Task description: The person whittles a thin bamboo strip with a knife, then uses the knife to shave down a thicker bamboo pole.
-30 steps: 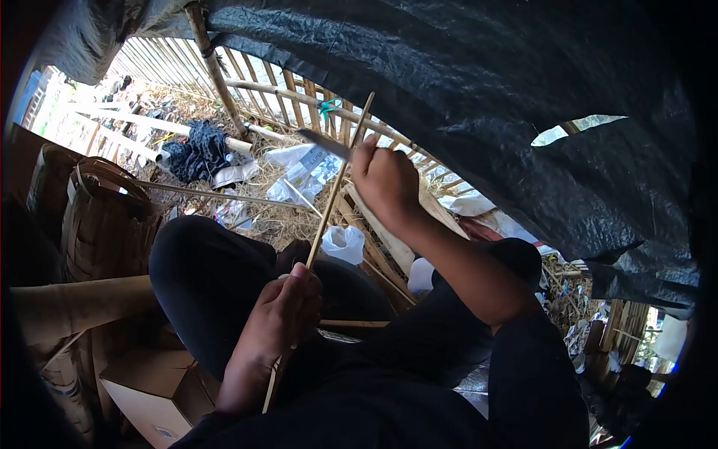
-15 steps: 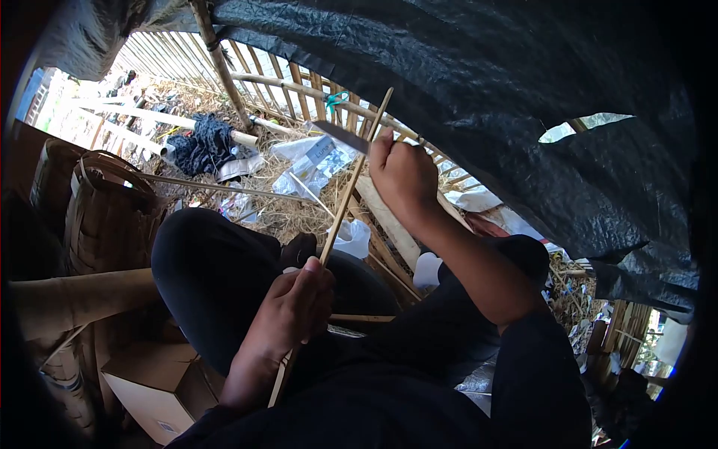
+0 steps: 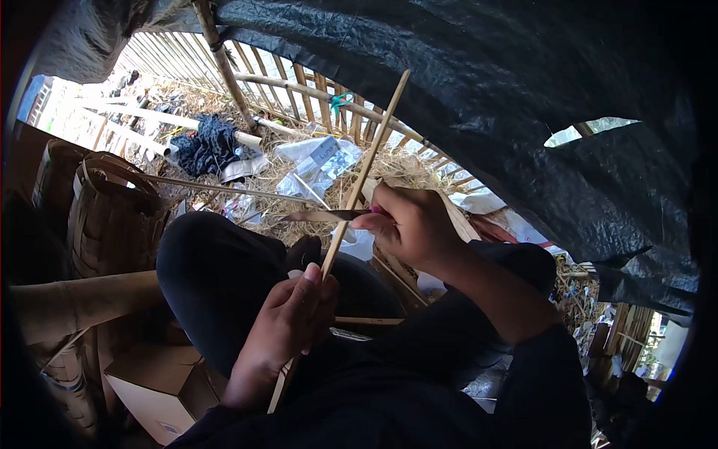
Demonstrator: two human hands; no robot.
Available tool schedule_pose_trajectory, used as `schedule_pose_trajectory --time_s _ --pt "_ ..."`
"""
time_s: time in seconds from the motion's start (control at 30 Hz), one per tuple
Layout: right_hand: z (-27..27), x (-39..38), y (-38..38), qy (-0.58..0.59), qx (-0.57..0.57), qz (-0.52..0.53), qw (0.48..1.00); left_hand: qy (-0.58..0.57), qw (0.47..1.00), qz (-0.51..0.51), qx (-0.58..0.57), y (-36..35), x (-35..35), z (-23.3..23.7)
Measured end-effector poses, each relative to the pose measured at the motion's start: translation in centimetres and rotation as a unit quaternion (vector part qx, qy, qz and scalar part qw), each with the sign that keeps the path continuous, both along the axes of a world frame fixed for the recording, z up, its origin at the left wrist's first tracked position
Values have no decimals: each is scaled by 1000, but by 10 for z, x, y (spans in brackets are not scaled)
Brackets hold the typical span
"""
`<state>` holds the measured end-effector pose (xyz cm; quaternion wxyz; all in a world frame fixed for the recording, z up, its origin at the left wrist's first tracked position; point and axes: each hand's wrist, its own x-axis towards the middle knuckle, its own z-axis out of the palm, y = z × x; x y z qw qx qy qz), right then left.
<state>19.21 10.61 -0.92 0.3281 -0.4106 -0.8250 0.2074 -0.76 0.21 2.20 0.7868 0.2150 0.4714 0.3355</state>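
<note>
A long bamboo strip [image 3: 378,146] slants from my lap up toward the fence. My left hand [image 3: 295,314] is closed round its lower part, thumb along the strip. In my right hand [image 3: 411,228] is a knife [image 3: 321,215], its handle mostly hidden by the fingers, with a bit of pink showing. The blade points left and crosses the strip above my left hand; it appears to touch the strip. Both forearms rest near my bent knees.
At the left stand a woven basket [image 3: 112,209], a thick bamboo pole [image 3: 90,299] and a cardboard box [image 3: 153,382]. A black tarp [image 3: 464,82] hangs ahead and right. Plastic litter, dark cloth [image 3: 209,146] and straw cover the ground before a bamboo fence [image 3: 292,86].
My right hand has brought the knife down along the strip, toward my left hand. The strip's upper end has shifted slightly up and right. My left hand keeps its grip.
</note>
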Motion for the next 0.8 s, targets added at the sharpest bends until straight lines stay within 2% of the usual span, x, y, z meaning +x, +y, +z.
schedule_pose_trajectory --time_s 0.1,0.17,0.3,0.5,0.6,0.67,0.8 --pt "6 13 9 37 -33 62 997 -13 1000 -9 8 -1 -1 4" --pt "5 19 13 96 -111 -2 989 -14 1000 -18 9 -1 0 4" --pt "-3 30 41 136 -153 -97 974 -17 999 -31 17 -2 3 2" --pt "-12 36 60 117 -195 -25 973 7 999 -31 12 0 3 2" --pt "-5 36 60 140 -186 -38 972 1 999 -33 16 0 1 3" --pt "-3 35 60 71 -130 -100 984 -6 999 -30 22 -1 1 3" --pt "-5 28 61 22 -144 -138 980 -5 999 -39 18 -2 1 -1"
